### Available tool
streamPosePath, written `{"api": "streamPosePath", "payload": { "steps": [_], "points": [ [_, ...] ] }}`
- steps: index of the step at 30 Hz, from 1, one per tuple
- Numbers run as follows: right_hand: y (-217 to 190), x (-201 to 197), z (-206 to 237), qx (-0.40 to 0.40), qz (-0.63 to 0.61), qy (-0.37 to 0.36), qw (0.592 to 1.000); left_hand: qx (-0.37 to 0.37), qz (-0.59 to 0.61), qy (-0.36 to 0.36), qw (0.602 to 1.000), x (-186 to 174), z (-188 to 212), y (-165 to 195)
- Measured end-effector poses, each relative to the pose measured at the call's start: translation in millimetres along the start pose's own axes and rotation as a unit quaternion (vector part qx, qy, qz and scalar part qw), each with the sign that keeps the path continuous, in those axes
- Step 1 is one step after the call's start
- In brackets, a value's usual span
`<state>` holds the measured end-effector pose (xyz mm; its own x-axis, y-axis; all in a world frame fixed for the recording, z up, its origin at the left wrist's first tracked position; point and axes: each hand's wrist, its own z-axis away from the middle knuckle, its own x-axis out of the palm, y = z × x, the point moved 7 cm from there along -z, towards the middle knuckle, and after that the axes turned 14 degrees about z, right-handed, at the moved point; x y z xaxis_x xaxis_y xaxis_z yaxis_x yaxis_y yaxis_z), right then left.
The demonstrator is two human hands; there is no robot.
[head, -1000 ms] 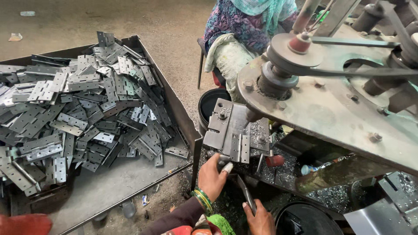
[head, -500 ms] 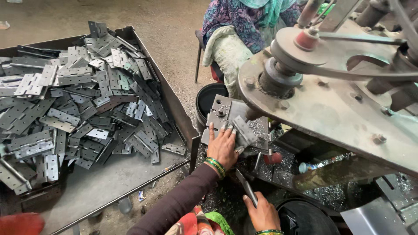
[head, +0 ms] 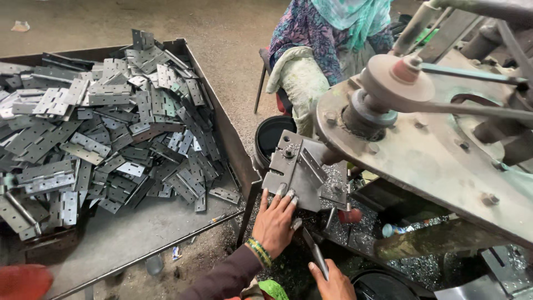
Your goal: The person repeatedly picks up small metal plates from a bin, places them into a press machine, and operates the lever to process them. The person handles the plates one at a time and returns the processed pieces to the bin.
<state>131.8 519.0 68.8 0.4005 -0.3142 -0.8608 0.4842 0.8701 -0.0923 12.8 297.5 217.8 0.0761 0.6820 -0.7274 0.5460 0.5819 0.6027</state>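
The left hand lies flat, fingers spread and stretched forward, with the fingertips pressing on the lower edge of a grey steel jig plate with bolts and angled guide strips. It closes around nothing; the palm faces down. Green and yellow bangles sit on the wrist, above a dark sleeve.

The right hand is low in the view, partly cut by the bottom edge. Its fingers are closed around a thin grey metal lever, which rises at a slant toward the jig plate.

The jig plate is fixed to the front of a big rusty-grey machine body with a round pulley and a belt, which fills the right side. Metal chips are scattered under the plate, and a small red knob shows just beside its lower right corner.

Behind the plate stands a black round bucket. Farther back sits another person in a patterned dress and a teal scarf, with one thick pale work glove hanging down near the machine.

On the left, well apart from the hands, a large shallow dark metal tray holds a high heap of grey flat steel hinges with holes. The floor beyond it is bare concrete.
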Motion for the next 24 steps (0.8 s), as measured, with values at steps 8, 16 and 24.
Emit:
{"api": "streamPosePath", "payload": {
  "steps": [8, 16, 24],
  "points": [
    [-39.7, -112.6, 13.1, -0.014, 0.008, 0.227, 0.974, 0.037, 0.164, 0.006, 0.986, -7.9, 59.9, 0.0],
    [-87.0, -195.0, 21.4, -0.067, -0.118, 0.408, 0.903, 0.008, 0.278, 0.004, 0.961, 6.4, 98.6, -19.0],
    [-143.6, -160.4, 43.3, -0.125, -0.077, 0.375, 0.916, -0.313, 0.672, -0.061, 0.668, 118.7, 154.0, -103.1]
  ]
}}
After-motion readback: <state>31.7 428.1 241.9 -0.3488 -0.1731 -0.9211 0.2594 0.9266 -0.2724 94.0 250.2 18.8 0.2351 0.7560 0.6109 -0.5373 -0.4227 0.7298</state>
